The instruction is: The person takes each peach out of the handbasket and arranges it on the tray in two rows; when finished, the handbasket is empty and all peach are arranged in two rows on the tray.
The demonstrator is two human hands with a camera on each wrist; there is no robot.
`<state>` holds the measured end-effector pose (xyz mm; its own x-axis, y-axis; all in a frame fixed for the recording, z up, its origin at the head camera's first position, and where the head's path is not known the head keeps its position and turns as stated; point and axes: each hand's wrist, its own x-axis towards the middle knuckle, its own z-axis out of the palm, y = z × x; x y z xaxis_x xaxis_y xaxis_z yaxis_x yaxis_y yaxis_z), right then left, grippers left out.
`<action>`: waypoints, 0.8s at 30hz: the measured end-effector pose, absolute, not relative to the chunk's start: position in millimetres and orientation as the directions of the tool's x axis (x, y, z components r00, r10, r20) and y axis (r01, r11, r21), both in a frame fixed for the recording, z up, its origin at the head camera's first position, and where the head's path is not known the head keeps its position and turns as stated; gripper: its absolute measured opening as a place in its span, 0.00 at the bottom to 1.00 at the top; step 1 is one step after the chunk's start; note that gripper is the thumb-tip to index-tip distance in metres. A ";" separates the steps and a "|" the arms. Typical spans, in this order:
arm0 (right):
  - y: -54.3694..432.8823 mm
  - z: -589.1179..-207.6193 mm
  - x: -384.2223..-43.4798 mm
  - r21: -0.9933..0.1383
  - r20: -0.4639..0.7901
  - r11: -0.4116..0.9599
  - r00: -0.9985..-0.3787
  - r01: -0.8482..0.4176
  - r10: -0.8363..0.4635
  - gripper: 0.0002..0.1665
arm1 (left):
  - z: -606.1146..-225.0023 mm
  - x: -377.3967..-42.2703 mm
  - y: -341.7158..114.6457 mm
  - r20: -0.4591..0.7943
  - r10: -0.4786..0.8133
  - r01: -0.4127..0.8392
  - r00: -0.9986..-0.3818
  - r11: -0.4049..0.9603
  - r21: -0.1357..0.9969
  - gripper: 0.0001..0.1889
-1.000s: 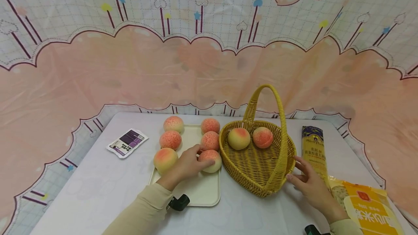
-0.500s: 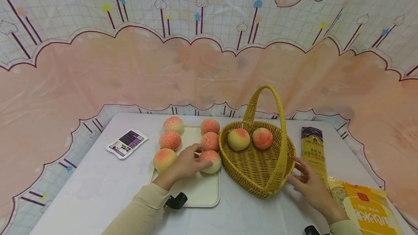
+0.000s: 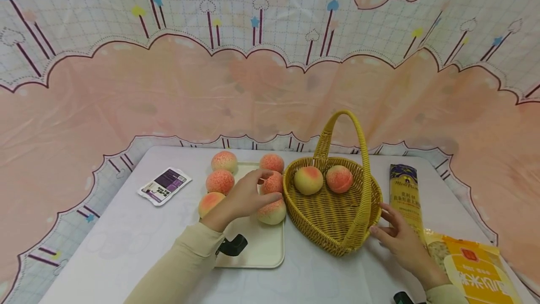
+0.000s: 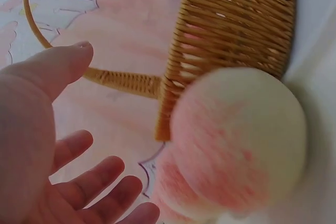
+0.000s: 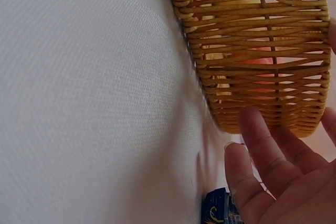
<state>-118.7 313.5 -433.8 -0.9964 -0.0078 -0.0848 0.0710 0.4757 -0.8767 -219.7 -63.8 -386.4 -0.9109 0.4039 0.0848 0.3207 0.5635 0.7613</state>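
Note:
My left hand (image 3: pixel 244 196) is over the right row of peaches on the cream tray (image 3: pixel 270 252). Its fingers are spread and hold nothing; the left wrist view shows a gap between them and the nearest peach (image 4: pixel 241 140). Below the thumb sits the front right peach (image 3: pixel 272 213), and the middle one (image 3: pixel 272 184) is partly hidden by the fingers. My right hand (image 3: pixel 402 240) touches the outer right side of a yellow wicker basket (image 3: pixel 329 224) with loosely extended fingers. In the basket lie two peaches, one pale yellow (image 3: pixel 308 180) and one redder (image 3: pixel 339 178).
Three more peaches line the tray's left side, the middle one (image 3: pixel 220 182) reddest. A purple-and-white packet (image 3: pixel 164 186) lies far left. Right of the basket are a spaghetti pack (image 3: pixel 405 196) and an orange-yellow food bag (image 3: pixel 472 264). The basket's tall handle (image 3: pixel 363 154) arches up.
My left hand has moved up and away from the front right peach, its fingers now over the middle one. The right hand, basket and peaches have stayed put.

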 end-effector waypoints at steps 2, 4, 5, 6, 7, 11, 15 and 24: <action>313.6 -432.9 -118.7 -0.873 -0.091 0.480 -0.996 0.079 -0.002 0.45 | -381.5 -222.2 -58.6 0.081 0.426 0.329 -0.901 0.548 0.769 0.35; 313.7 -432.1 -118.6 -0.870 -0.097 0.484 -0.995 0.087 0.004 0.45 | -376.5 -224.2 -52.1 0.073 0.451 0.335 -0.890 0.536 0.775 0.36; 313.7 -431.8 -118.3 -0.870 -0.099 0.486 -0.995 0.090 0.008 0.45 | -373.7 -225.4 -48.3 0.075 0.467 0.345 -0.881 0.527 0.777 0.37; 313.6 -431.5 -118.1 -0.870 -0.100 0.484 -0.995 0.091 0.009 0.45 | -372.0 -227.5 -44.2 0.079 0.483 0.357 -0.872 0.518 0.777 0.37; 313.5 -431.4 -117.9 -0.870 -0.100 0.484 -0.995 0.092 0.009 0.46 | -370.3 -229.3 -39.9 0.085 0.497 0.370 -0.864 0.511 0.776 0.37; 313.2 -432.1 -117.3 -0.877 -0.086 0.474 -0.996 0.077 0.003 0.45 | -364.9 -237.0 -21.9 0.099 0.538 0.413 -0.837 0.503 0.760 0.39; 313.2 -432.5 -117.5 -0.879 -0.082 0.471 -0.997 0.074 0.003 0.45 | -366.5 -245.8 -4.8 0.110 0.561 0.441 -0.821 0.501 0.745 0.38; 314.4 -432.8 -118.2 -0.880 -0.089 0.469 -0.996 0.078 -0.001 0.46 | -375.1 -259.7 22.8 0.056 0.549 0.411 -0.834 0.550 0.727 0.40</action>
